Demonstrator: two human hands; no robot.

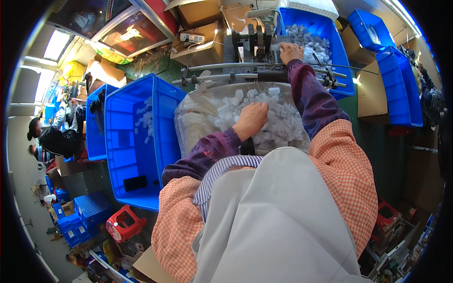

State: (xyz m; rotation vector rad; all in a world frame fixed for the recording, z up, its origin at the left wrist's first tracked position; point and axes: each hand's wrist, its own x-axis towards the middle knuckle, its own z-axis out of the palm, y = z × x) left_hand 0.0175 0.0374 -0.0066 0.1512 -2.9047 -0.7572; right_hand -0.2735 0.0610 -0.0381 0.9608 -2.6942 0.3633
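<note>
My left hand [252, 120] is closed over a pile of small white tufted brushes [278, 125] with thin wire stems, which lie in a clear plastic-lined holder [198, 118] in front of me. Whatever its fingers pinch is hidden. Farther out, my right hand [291, 52] reaches to the side of a dark metal machine [257, 42], its fingers curled down at the machine's edge. What those fingertips grip cannot be made out. Metal rods [222, 78] run crosswise between the machine and the pile.
Right of the machine, a blue crate [342, 56] holds many white pieces. A deep blue crate [130, 137] on the left has a few white pieces and a dark flat object [135, 183] inside. A red stool [125, 223] stands behind it; other people work at far left.
</note>
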